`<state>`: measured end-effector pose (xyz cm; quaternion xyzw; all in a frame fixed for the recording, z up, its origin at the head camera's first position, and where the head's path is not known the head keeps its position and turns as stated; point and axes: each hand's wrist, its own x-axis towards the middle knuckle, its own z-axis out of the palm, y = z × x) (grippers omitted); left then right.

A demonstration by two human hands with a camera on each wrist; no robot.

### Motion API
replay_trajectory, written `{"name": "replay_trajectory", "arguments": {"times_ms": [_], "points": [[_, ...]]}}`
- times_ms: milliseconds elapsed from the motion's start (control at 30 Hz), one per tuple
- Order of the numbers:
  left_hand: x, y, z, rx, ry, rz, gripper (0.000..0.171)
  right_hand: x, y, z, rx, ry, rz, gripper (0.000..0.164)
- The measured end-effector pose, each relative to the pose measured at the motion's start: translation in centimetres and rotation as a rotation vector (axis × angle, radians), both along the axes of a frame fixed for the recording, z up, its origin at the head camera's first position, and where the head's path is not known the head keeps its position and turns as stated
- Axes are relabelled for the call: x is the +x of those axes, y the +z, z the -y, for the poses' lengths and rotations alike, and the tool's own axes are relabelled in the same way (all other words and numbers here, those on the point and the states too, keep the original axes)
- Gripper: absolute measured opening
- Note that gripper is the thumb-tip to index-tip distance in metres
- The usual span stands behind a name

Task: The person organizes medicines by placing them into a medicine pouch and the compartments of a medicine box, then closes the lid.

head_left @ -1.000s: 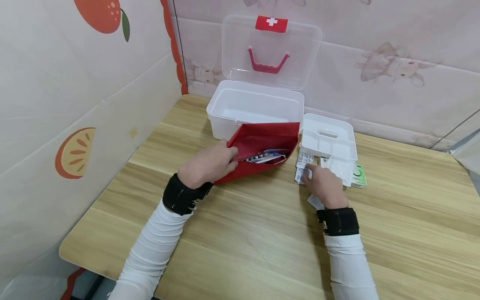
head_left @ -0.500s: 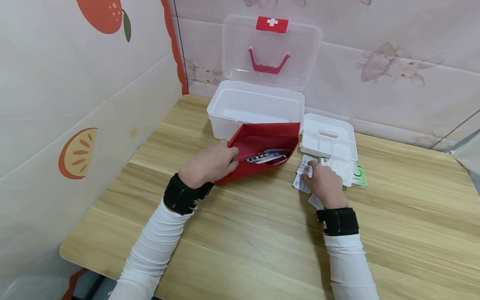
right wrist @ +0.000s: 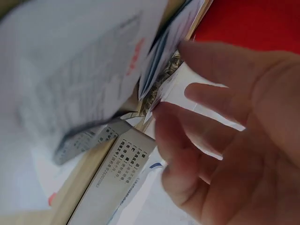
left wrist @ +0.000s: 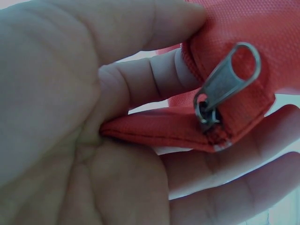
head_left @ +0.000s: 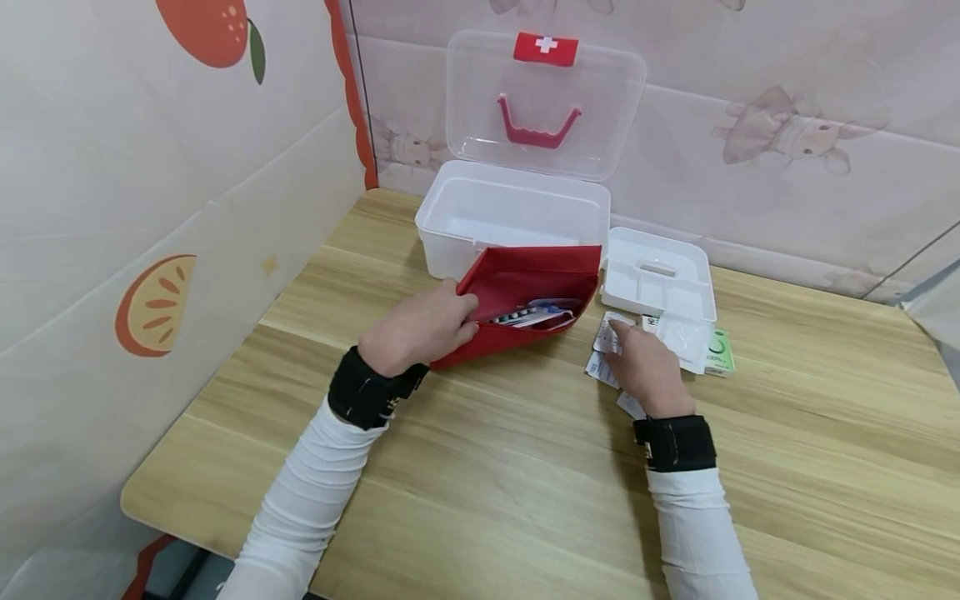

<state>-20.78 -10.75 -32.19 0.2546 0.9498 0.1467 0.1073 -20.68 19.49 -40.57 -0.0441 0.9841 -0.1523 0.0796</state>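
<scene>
My left hand [head_left: 420, 327] grips the left corner of a red zippered pouch [head_left: 517, 337] and holds its mouth wide. Inside it lie a blister pack [head_left: 512, 317] and other flat packets. In the left wrist view, the metal zip pull [left wrist: 224, 85] hangs by the fingers, and the pouch edge runs between thumb and fingers. My right hand [head_left: 648, 371] reaches over small printed packets [head_left: 602, 368] on the table, fingertips at their edges. In the right wrist view, thumb and fingers stand apart beside a large printed packet [right wrist: 89, 79] and a white printed box [right wrist: 117, 171].
Behind the pouch stands a clear plastic first-aid box [head_left: 450, 242], its lid [head_left: 480, 100] raised against the wall. To its right are a white compartment tray [head_left: 675, 287], a clear wrapped packet [head_left: 686, 337] and a green box [head_left: 720, 353]. The wooden table [head_left: 480, 467] meets walls left and behind.
The small packets under my right fingers have slid slightly towards me and turned, apart from the tray. My left hand and the pouch have stayed in place.
</scene>
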Motion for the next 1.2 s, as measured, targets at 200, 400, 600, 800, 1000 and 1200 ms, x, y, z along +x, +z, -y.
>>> {"name": "replay_trajectory", "arguments": {"times_ms": [200,400,600,800,1000,1200], "points": [[0.0,-0.1,0.0,0.009,0.006,0.01,0.013,0.1,-0.3,-0.1,0.012,0.031,-0.079,0.038],[0.0,-0.1,0.1,0.012,0.001,0.013,0.013,0.1,-0.3,0.0,0.009,0.058,-0.144,0.021],[0.0,-0.1,0.1,0.009,-0.006,0.01,0.013,0.1,0.0,0.0,0.023,0.034,-0.164,0.02],[-0.1,-0.1,0.0,-0.003,-0.011,0.002,0.013,0.3,0.4,-0.1,0.02,0.021,-0.231,0.021],[-0.1,-0.1,0.0,-0.011,-0.019,-0.009,0.013,0.2,0.5,-0.1,-0.017,0.024,-0.245,0.025],[-0.2,-0.3,0.0,-0.01,-0.019,-0.01,0.012,0.3,0.7,0.0,-0.056,0.021,-0.236,0.026]]}}
